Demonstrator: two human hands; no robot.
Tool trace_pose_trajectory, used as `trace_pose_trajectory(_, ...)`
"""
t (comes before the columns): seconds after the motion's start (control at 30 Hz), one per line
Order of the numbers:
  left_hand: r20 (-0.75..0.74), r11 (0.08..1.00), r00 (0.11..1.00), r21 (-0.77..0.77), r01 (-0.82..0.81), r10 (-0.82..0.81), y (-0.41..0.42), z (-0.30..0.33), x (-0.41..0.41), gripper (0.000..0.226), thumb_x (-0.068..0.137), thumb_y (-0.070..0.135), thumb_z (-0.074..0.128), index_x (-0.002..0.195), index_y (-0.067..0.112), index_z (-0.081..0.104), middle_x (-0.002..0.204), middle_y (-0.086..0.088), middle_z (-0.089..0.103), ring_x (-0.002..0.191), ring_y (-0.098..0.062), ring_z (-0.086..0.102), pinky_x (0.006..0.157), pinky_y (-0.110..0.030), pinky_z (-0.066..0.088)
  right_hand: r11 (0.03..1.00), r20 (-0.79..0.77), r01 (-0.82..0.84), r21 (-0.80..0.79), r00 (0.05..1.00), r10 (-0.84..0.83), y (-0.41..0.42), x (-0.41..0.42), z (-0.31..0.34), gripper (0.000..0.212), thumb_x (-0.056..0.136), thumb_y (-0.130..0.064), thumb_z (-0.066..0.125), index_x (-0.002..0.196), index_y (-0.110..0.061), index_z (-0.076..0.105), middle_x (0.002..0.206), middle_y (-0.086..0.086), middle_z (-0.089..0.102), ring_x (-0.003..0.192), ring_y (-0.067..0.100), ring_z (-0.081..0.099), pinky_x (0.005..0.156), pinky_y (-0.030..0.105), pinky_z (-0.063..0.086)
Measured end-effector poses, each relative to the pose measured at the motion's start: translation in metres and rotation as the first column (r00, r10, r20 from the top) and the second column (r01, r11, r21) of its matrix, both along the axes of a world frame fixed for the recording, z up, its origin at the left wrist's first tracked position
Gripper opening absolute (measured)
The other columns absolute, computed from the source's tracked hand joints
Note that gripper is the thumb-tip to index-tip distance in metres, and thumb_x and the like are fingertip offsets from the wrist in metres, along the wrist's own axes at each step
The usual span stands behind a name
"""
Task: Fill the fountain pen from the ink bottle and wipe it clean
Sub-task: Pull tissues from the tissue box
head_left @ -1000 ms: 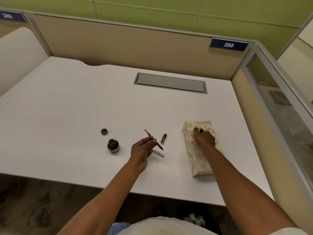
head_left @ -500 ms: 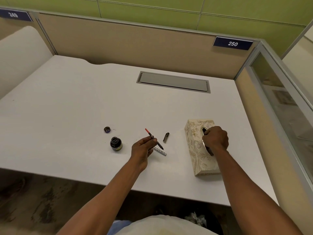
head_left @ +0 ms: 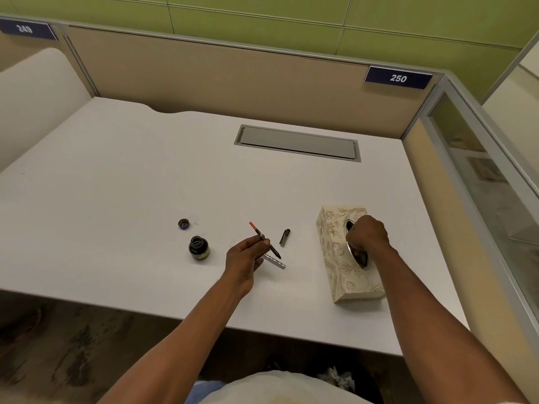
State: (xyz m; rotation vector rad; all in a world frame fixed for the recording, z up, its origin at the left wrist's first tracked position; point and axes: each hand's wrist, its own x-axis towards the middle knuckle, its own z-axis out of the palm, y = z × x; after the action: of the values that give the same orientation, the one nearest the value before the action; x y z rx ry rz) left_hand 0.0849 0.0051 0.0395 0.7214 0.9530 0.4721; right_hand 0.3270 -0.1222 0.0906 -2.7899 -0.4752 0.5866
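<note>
Matt white desk (head_left: 116,185); glossy dark glass ink bottle (head_left: 199,248) — metal-rimmed, floral-patterned tissue box (head_left: 335,252).

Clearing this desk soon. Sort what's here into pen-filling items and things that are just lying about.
For the job: left hand holding the pen section; open ink bottle; its cap; silver barrel; pen cap; tissue box under the right hand.

Not part of it: cable hatch; number plate 250.

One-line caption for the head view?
Left hand holds slim red-tipped pen section; right hand reaches into cream floral tissue box.
</note>
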Motion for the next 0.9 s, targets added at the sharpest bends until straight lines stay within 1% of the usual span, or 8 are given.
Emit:
trace_pose_trajectory(0.2, -0.002, 1.0, 1.0, 0.0, -0.017, 0.017, 0.003, -0.001, -0.004, 0.016, 0.084, 0.006, 0.076, 0.095, 0.017, 0.075, 0.097, -0.001, 0.076, 0.09, -0.012, 0.069, 0.086, -0.03, 0.043, 1.0, 0.075, 0.016, 0.027, 0.997, -0.018, -0.005, -0.009, -0.01, 0.026, 0.086, -0.023, 0.066, 0.105, -0.005, 0.067, 0.112, 0.019, 0.067, 0.101, 0.038, 0.065, 0.074, 0.035, 0.052)
trace_pose_trajectory(0.33, -0.011, 1.0, 1.0, 0.004, -0.013, 0.013, 0.003, -0.002, -0.004, 0.017, 0.084, 0.006, 0.075, 0.096, 0.017, 0.075, 0.096, 0.0, 0.076, 0.089, -0.011, 0.07, 0.085, -0.03, 0.044, 1.0, 0.112, -0.011, 0.004, 0.994, 0.01, -0.007, -0.01, -0.008, 0.021, 0.091, -0.018, 0.058, 0.107, -0.006, 0.066, 0.113, 0.019, 0.067, 0.104, 0.039, 0.064, 0.076, 0.035, 0.05)
trace_pose_trajectory(0.4, -0.01, 1.0, 1.0, 0.004, -0.008, 0.008, 0.001, -0.001, -0.002, 0.017, 0.083, 0.006, 0.076, 0.095, 0.017, 0.075, 0.095, 0.0, 0.077, 0.088, -0.011, 0.07, 0.084, -0.03, 0.045, 0.999, 0.09, -0.03, 0.042, 0.996, 0.026, -0.01, -0.007, -0.006, 0.016, 0.088, -0.013, 0.06, 0.1, -0.006, 0.067, 0.109, 0.019, 0.068, 0.101, 0.039, 0.065, 0.074, 0.034, 0.051)
trace_pose_trajectory(0.47, -0.009, 1.0, 1.0, 0.006, 0.0, 0.001, 0.001, 0.0, 0.0, 0.016, 0.084, 0.005, 0.075, 0.095, 0.017, 0.075, 0.094, 0.001, 0.077, 0.088, -0.012, 0.07, 0.084, -0.029, 0.045, 0.995, 0.038, -0.047, 0.087, 0.998, 0.044, -0.014, -0.001, -0.006, 0.02, 0.083, -0.006, 0.06, 0.098, -0.005, 0.072, 0.104, 0.017, 0.072, 0.099, 0.036, 0.067, 0.077, 0.033, 0.055)
trace_pose_trajectory(0.53, -0.008, 1.0, 1.0, 0.007, 0.005, -0.005, 0.001, 0.0, 0.002, 0.017, 0.084, 0.005, 0.075, 0.096, 0.017, 0.075, 0.095, 0.001, 0.077, 0.089, -0.012, 0.07, 0.083, -0.029, 0.045, 0.99, -0.026, -0.052, 0.128, 0.998, 0.056, -0.017, 0.004, -0.006, 0.026, 0.077, -0.002, 0.059, 0.097, -0.001, 0.075, 0.093, 0.019, 0.075, 0.095, 0.035, 0.07, 0.083, 0.04, 0.06)
trace_pose_trajectory(0.63, -0.01, 1.0, 1.0, 0.009, 0.011, -0.011, 0.0, 0.0, 0.003, 0.017, 0.084, 0.005, 0.075, 0.097, 0.017, 0.075, 0.095, 0.001, 0.077, 0.085, -0.009, 0.071, 0.082, -0.028, 0.045, 0.99, -0.047, -0.092, 0.11, 0.994, 0.098, -0.017, 0.007, -0.002, 0.029, 0.076, 0.001, 0.06, 0.1, 0.002, 0.077, 0.103, 0.021, 0.074, 0.099, 0.035, 0.068, 0.088, 0.044, 0.059)
trace_pose_trajectory(0.77, -0.006, 1.0, 1.0, 0.013, 0.02, -0.02, -0.002, 0.0, 0.005, 0.018, 0.085, 0.005, 0.074, 0.099, 0.015, 0.074, 0.095, 0.001, 0.077, 0.08, -0.005, 0.072, 0.081, -0.028, 0.045, 0.986, -0.066, -0.156, 0.051, 0.985, 0.159, -0.017, 0.009, 0.0, 0.029, 0.081, -0.005, 0.064, 0.104, -0.014, 0.079, 0.114, 0.012, 0.074, 0.108, 0.029, 0.066, 0.086, 0.032, 0.056)
trace_pose_trajectory(0.9, 0.001, 1.0, 1.0, 0.011, 0.011, -0.011, -0.001, 0.002, 0.006, 0.018, 0.084, 0.005, 0.075, 0.099, 0.015, 0.074, 0.095, 0.001, 0.077, 0.082, -0.007, 0.073, 0.083, -0.028, 0.046, 0.986, -0.033, -0.167, 0.009, 0.985, 0.167, -0.019, 0.007, -0.003, 0.033, 0.079, -0.009, 0.066, 0.105, -0.025, 0.078, 0.113, 0.009, 0.073, 0.104, 0.03, 0.067, 0.084, 0.034, 0.057)
